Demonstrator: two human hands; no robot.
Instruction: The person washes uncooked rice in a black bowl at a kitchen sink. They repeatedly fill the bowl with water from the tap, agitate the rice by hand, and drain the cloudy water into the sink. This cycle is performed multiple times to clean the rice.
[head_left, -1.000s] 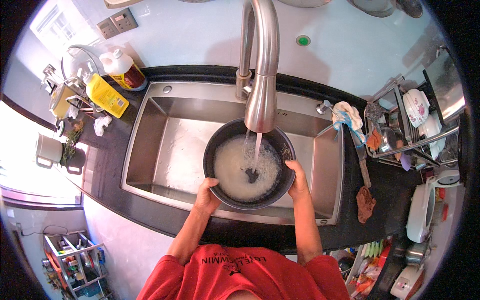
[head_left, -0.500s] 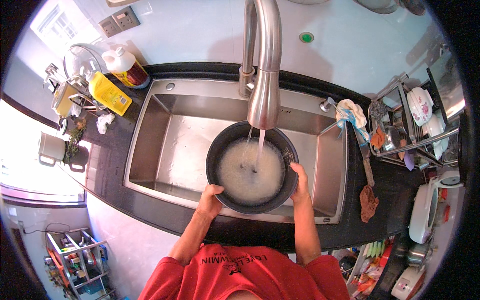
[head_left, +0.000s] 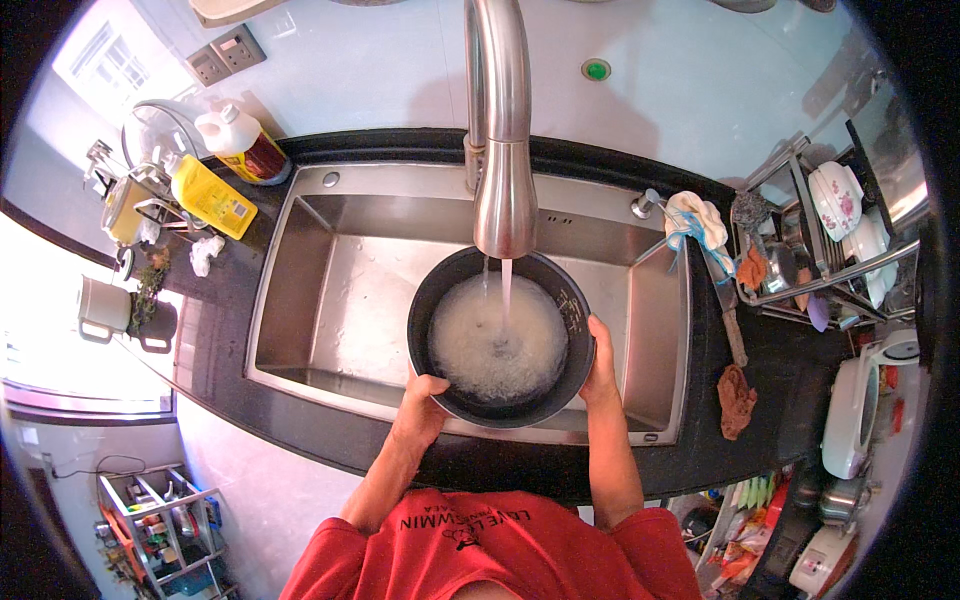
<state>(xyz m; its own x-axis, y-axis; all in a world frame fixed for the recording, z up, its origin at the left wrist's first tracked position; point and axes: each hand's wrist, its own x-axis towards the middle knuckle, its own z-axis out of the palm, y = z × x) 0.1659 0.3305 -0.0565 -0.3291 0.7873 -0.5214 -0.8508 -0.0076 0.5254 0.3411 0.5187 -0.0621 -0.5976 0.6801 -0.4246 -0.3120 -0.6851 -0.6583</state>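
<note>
A wide stainless steel sink [head_left: 330,300] is set in a dark countertop [head_left: 225,300], with no other dishes seen in the basin. A tall steel faucet [head_left: 503,150] is arched over the middle of it, and a thin stream of water [head_left: 506,300] is seen running from its spout. A black round pot [head_left: 500,338] is held directly under the spout, above the front part of the basin and near its front rim. Cloudy white water with what looks like rice [head_left: 495,345] is seen inside, filling the pot roughly halfway; the stream lands near its centre. A dish rack [head_left: 840,250] with bowls is placed well to the right, and a yellow bottle [head_left: 208,196] and a white-capped bottle [head_left: 240,143] are stood beside the sink's left rear corner. A rag [head_left: 736,398] is left on the counter at right. The pot's lower left rim is gripped by the left hand [head_left: 422,408], fingers curled under and thumb over the edge. The right rim is clasped by the right hand [head_left: 602,362], fingers wrapped around the outer wall. Judged from the milky water, filling is underway and rinsing is only partly done; the water is not yet poured off and is far from clear.
</note>
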